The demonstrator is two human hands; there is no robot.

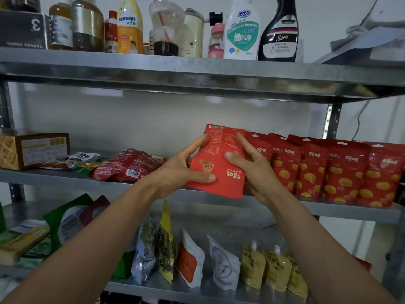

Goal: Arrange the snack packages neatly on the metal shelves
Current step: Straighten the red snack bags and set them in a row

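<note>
Left fingers [198, 148] spreading along left edge of red snack pouch [219, 163], thumb pressing its face; left hand [175, 170] gripping. Right fingers [242, 140] curling over right edge, right hand [254, 170] clamping. Pouch hanging upside-down over middle metal shelf [65, 176], touching row of 5 upright red packages [328, 170].

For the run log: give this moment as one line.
both hands: left hand, right hand | hold: red pouch, upside down | beside: standing pouch row | middle shelf

cleaning bottles [242, 29] on top shelf, iced drink cup [166, 27], dark box [23, 29]
</note>
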